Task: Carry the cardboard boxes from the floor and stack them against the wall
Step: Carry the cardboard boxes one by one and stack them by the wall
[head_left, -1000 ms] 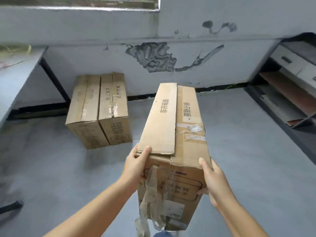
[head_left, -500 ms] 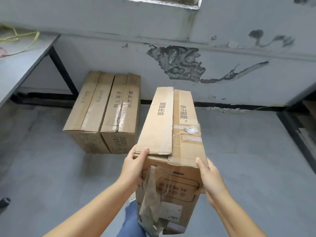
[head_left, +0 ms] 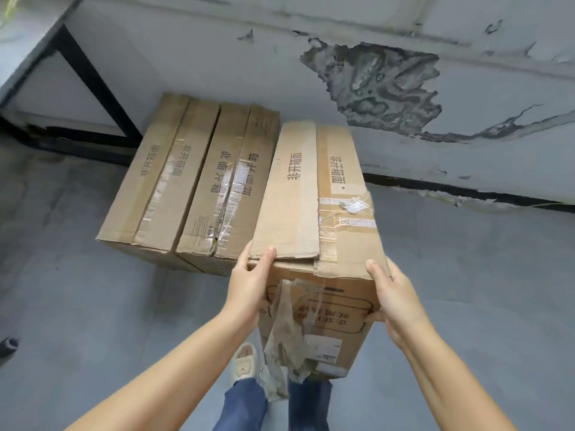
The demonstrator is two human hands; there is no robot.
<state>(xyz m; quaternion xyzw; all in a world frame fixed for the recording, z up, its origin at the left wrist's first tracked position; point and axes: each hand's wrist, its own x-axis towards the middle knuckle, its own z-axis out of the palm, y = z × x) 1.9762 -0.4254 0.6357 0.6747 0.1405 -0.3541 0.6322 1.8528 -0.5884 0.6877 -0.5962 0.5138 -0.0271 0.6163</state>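
Closer now, the two floor boxes at ten o'clock sit against the wall. My carried box hangs just beside them, left hand and right hand grasping its near corners, fingers curled over.

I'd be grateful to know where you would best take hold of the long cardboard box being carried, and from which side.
Grip the carried box at its near end, one hand on each long side, as the left hand and right hand do now. It is long and narrow, and its top flap sits loose, so avoid lifting by the flap; a hand nearer mid-length would probably balance it better.
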